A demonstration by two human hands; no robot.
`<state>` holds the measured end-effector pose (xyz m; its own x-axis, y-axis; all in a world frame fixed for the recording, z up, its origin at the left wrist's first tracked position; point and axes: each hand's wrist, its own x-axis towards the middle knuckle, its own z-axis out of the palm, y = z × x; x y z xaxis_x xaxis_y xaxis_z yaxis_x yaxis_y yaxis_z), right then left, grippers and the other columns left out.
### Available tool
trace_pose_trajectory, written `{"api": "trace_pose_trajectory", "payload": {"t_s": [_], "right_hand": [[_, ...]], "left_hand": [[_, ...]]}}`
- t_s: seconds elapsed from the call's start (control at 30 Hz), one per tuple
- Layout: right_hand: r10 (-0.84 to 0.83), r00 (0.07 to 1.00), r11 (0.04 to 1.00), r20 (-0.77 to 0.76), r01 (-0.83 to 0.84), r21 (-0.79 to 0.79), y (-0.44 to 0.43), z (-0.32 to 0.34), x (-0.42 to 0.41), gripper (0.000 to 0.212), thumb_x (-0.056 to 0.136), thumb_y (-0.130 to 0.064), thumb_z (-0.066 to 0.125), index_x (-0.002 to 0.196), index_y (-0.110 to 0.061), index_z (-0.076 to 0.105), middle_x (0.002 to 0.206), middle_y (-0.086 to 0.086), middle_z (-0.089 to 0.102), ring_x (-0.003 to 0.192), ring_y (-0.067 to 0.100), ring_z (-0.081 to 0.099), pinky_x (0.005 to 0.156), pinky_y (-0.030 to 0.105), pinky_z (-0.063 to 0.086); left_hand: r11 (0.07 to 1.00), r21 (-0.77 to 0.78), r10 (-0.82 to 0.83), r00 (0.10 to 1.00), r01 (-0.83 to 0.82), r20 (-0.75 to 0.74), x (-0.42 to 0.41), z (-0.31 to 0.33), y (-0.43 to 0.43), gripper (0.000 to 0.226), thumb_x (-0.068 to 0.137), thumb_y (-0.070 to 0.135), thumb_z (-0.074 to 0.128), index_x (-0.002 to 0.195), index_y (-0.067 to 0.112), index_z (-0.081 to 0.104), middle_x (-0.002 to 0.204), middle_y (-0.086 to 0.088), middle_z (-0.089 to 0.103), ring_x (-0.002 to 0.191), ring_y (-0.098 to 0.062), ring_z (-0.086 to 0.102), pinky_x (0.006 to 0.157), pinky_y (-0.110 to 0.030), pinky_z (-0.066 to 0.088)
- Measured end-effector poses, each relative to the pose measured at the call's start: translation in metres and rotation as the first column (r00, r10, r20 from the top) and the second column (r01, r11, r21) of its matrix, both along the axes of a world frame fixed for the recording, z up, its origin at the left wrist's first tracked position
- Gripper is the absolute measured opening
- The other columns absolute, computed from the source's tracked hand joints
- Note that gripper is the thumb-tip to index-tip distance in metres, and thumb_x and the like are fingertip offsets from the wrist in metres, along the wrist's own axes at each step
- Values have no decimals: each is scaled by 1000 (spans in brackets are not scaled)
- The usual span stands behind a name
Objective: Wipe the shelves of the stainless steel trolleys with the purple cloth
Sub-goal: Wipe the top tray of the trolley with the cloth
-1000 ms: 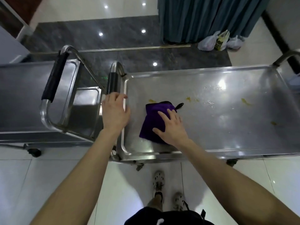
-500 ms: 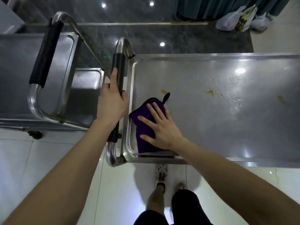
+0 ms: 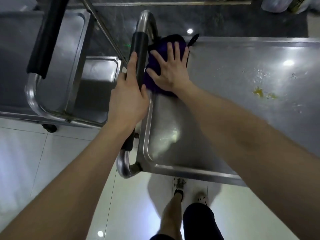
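The purple cloth (image 3: 174, 42) lies in the far left corner of the right trolley's top shelf (image 3: 233, 80). My right hand (image 3: 170, 70) presses flat on it with fingers spread; part of the cloth is hidden under the palm. My left hand (image 3: 128, 99) is wrapped around that trolley's black handle grip (image 3: 139, 54). Yellow stains (image 3: 259, 93) and pale specks mark the shelf to the right of the cloth. A second steel trolley (image 3: 72, 58) with its own black-gripped handle (image 3: 45, 37) stands close on the left.
White floor tiles lie below the trolleys, with my legs and shoes (image 3: 180, 186) near the front rim. Plastic bags (image 3: 277, 5) sit on the dark floor at the far right. A caster wheel (image 3: 50, 128) shows under the left trolley.
My right hand has slid the cloth from the near left part of the shelf to its far left corner. My left hand has closed further round the handle. The view has moved closer.
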<state>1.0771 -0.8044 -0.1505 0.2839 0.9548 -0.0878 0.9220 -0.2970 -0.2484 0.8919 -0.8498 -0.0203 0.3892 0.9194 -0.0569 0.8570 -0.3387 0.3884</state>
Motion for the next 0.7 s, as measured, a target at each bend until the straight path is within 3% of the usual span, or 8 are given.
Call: {"api": "trace_pose_trajectory", "payload": {"t_s": [0.27, 0.43, 0.6, 0.7], "right_hand": [[158, 987, 981, -27, -154, 118, -195, -3, -122, 71, 104, -74, 36, 165, -37, 38, 174, 27, 21, 164, 47, 4, 126, 74, 4], [185, 983, 981, 3, -184, 68, -230, -6, -98, 66, 106, -72, 35, 163, -40, 38, 178, 17, 16, 167, 37, 0, 129, 68, 6], [-178, 983, 984, 52, 177, 24, -319, -1, 27, 67, 104, -74, 37, 163, -42, 37, 180, 12, 11, 167, 31, -2, 131, 64, 3], [-438, 896, 892, 70, 443, -92, -359, 12, 86, 72, 103, -78, 30, 166, -43, 26, 180, 14, 3, 167, 33, -6, 131, 64, -2]], "left_hand": [[999, -33, -23, 999, 24, 32, 11, 11, 0, 81, 109, 22, 55, 173, 36, 6, 139, -21, 55, 112, -39, 67, 98, -54, 56], [997, -71, -13, 999, 17, 53, 10, 12, 2, 85, 107, 22, 57, 172, 39, 5, 143, -23, 54, 126, -39, 62, 110, -56, 51], [994, -101, -24, 998, 30, 55, 9, 9, 4, 96, 102, 25, 67, 172, 41, 3, 143, -22, 53, 126, -43, 60, 111, -57, 50], [999, 2, -46, 994, 47, -100, 17, 10, 3, 97, 100, 30, 66, 173, 33, 2, 155, -28, 41, 133, -50, 53, 113, -62, 46]]}}
